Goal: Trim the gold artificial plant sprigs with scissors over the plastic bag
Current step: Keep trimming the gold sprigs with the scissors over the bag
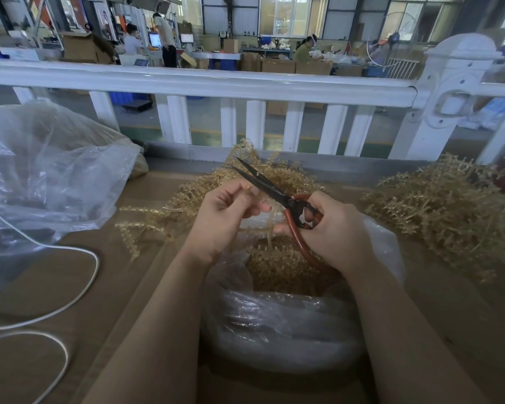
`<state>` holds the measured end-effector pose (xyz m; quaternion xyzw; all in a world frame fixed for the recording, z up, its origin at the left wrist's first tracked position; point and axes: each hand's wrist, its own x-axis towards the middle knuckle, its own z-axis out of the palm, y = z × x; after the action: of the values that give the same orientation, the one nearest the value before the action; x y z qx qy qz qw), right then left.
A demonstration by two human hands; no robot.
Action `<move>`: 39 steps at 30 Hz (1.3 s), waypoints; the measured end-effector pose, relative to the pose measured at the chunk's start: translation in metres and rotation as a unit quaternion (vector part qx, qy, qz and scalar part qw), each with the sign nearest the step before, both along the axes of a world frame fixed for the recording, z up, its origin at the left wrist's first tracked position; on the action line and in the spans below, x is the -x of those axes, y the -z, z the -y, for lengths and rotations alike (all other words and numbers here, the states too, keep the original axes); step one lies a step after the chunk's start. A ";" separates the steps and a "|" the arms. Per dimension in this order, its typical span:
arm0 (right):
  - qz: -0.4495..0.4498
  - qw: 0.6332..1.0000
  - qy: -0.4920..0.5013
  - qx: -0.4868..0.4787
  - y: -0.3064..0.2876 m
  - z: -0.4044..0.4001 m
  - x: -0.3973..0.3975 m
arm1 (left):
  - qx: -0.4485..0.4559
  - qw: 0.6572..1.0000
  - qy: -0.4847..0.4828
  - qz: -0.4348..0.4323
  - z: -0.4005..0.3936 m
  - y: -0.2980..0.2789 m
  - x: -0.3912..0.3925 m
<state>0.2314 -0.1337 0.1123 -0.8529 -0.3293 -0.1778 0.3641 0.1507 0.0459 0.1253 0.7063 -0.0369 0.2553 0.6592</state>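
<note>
Left hand [228,211] pinched a gold sprig [270,228], right hand [330,231] gripped the scissors [277,193], blades apart, over the bag [289,325].

Both bare forearms rise from the bottom edge of the frame and converge toward the centre. The left hand [227,212], just left of centre, shows its back to the camera, its fingers curled inward with thumb and fingertips pinched together at the top. The right hand [334,231], just right of centre, is curled closed in a grip, knuckles turned up and outward.
</note>
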 end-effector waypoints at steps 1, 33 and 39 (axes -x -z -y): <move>-0.008 1.000 0.000 0.002 0.000 0.000 0.000 | 0.000 1.000 0.000 -0.001 0.000 0.000 0.000; -0.387 0.830 -0.146 -0.374 -0.010 0.001 -0.008 | 0.203 0.962 0.102 -0.151 -0.007 0.007 -0.007; -0.374 0.816 -0.148 -0.415 -0.006 -0.002 -0.008 | 0.134 0.955 0.169 -0.202 -0.002 0.002 -0.005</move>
<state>0.2395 -0.1321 0.1187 -0.5630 -0.1851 0.0911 0.8003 0.1553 0.0478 0.1235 0.6320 0.0123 -0.0054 0.7749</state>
